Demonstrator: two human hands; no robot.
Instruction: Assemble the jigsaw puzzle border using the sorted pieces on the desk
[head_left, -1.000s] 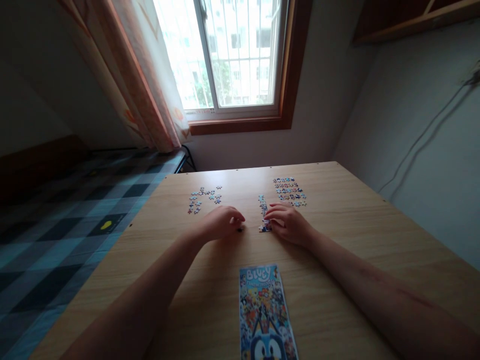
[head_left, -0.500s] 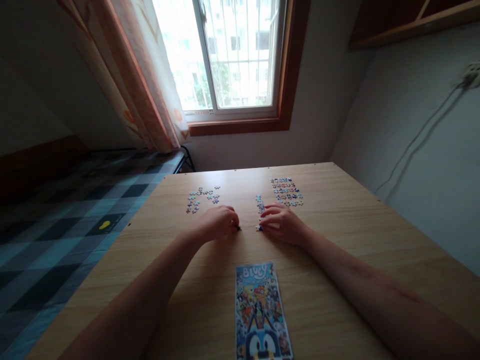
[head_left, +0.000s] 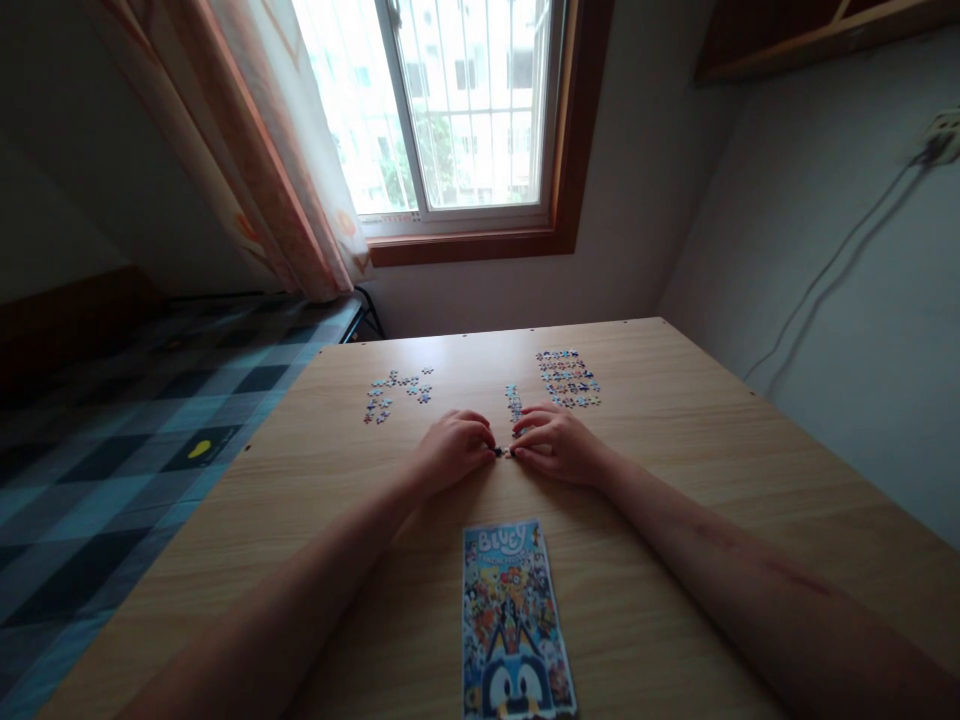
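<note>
While a bed [head_left: 82, 480] under a plaid cover stretches far to the left of a picture sheet [head_left: 510, 620] titled "Bluey," two bare hands meet over jigsaw pieces on the wood-grain table [head_left: 675, 430] beneath the sheet. A cream-and-orange curtain [head_left: 255, 150] hangs well beyond the sheet, also to its left. Nearer, past the sheet's upper left corner, a loose group of pieces [head_left: 415, 385] lies scattered. Well behind the sheet, daylight pours through a barred window [head_left: 480, 110]. The left hand [head_left: 457, 447], beyond the sheet's top edge and to its left, is curled, thumb and fingertips pinching a small dark piece [head_left: 498, 452] straight above the sheet's title. Also in line with the sheet, a narrow column of pieces [head_left: 514, 398] runs toward the window. The right hand [head_left: 555, 447], past the sheet's upper right corner, bends over the column's near end; whether its fingertips grip a piece cannot be told. Beyond it, to the sheet's right, more pieces stand in close rows [head_left: 568, 378]. Far right of the sheet, a cable [head_left: 812, 287] climbs the wall to a socket [head_left: 943, 135].
</note>
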